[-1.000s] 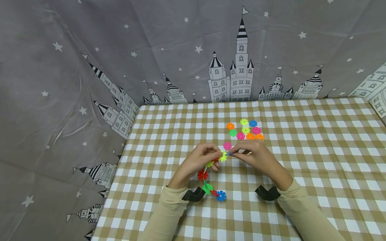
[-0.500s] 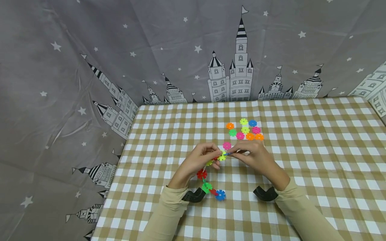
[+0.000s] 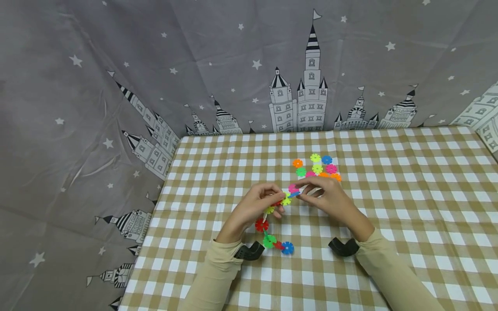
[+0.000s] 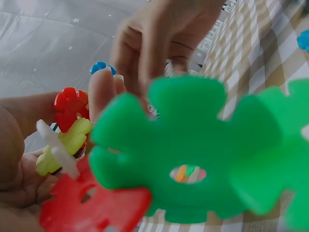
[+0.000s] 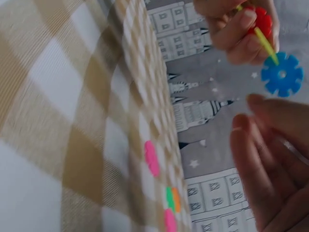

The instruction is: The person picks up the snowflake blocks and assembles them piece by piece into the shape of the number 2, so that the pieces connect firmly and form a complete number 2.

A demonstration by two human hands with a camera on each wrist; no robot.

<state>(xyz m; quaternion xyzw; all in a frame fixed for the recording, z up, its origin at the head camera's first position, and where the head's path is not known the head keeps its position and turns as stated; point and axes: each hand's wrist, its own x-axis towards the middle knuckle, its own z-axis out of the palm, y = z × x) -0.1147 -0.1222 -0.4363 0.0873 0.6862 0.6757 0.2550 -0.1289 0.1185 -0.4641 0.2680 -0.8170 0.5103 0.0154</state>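
Observation:
In the head view my left hand [image 3: 260, 203] pinches a red snowflake disc [image 5: 262, 20] in a chain of slotted plastic snowflake discs. Beyond its fingertips a yellow disc [image 3: 286, 199] joins a blue disc [image 5: 282, 74] at the chain's end. My right hand [image 3: 326, 195] is right beside that blue disc; the right wrist view shows its thumb and fingers parted, with a gap to the disc. From the left hand the chain hangs through a yellow, a white and a red disc [image 3: 262, 225], then green ones [image 4: 159, 145], ending in another blue disc [image 3: 287, 248].
Loose discs in several colours, such as an orange disc [image 3: 297, 163] and a green disc [image 3: 301, 172], lie beyond the hands on the checked tablecloth [image 3: 218, 172]. A pink disc [image 3: 293, 188] lies nearest the fingers. A grey castle-print curtain [image 3: 218, 56] hangs behind the table.
My right hand's fingers have spread and come off the blue disc, which stays attached to the yellow one. The left hand keeps its hold; the hanging chain end has swung slightly right.

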